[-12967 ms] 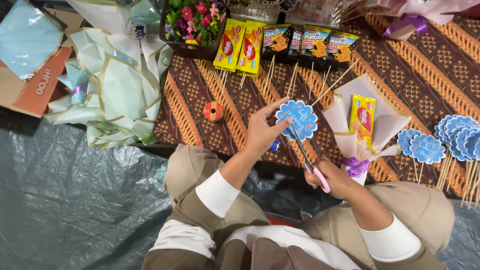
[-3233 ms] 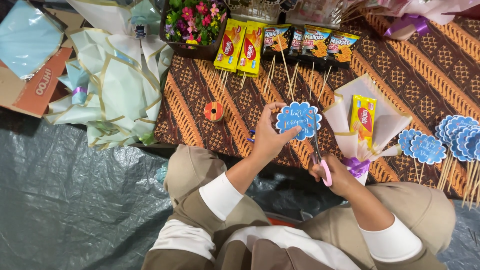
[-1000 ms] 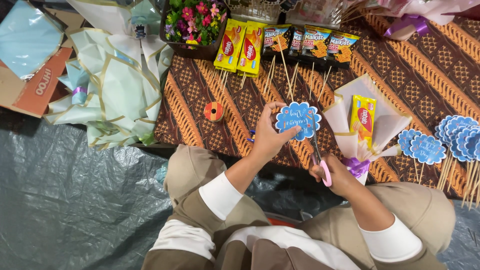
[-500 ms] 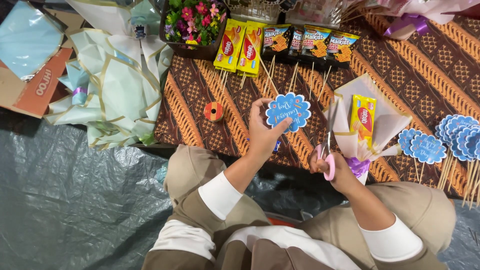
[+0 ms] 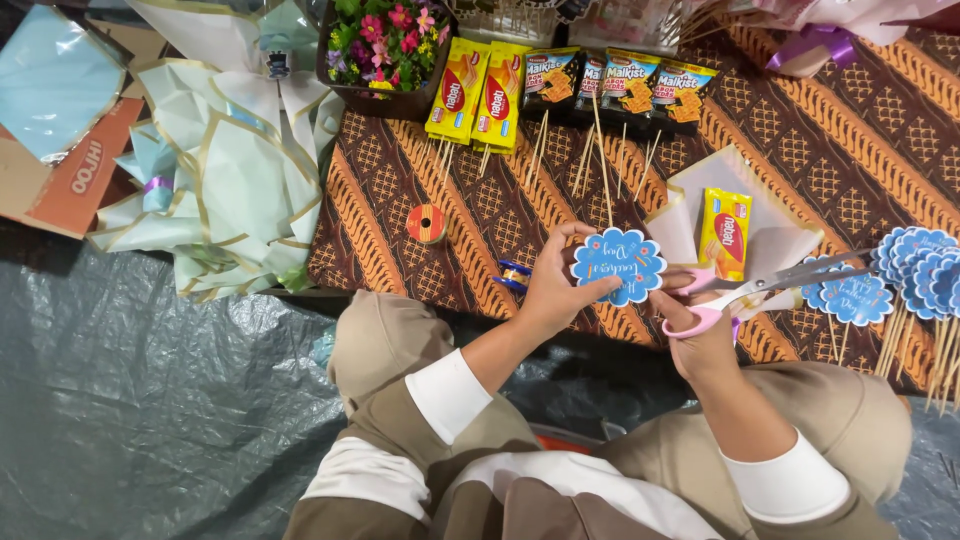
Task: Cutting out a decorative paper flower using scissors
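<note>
My left hand (image 5: 553,288) pinches a blue scalloped paper tag (image 5: 617,264) fixed to a thin wooden skewer (image 5: 603,165) that points away from me. My right hand (image 5: 697,335) grips pink-handled scissors (image 5: 757,288), blades pointing right and lying nearly level, just right of the tag. Both hands hover over a brown patterned cloth (image 5: 820,150). Behind the scissors lies a small wrapped bouquet (image 5: 727,225) holding a yellow snack pack.
Yellow and dark snack packs on skewers (image 5: 560,85) line the far edge beside a flower box (image 5: 385,45). A tape roll (image 5: 427,224) and small blue spool (image 5: 513,274) lie left. More blue tags on skewers (image 5: 905,275) lie right. Pale green wrapping paper (image 5: 215,170) is heaped left.
The scissors have swung from upright beside the tag to lying level, blades pointing right. My left hand lowered the tag slightly toward me.
</note>
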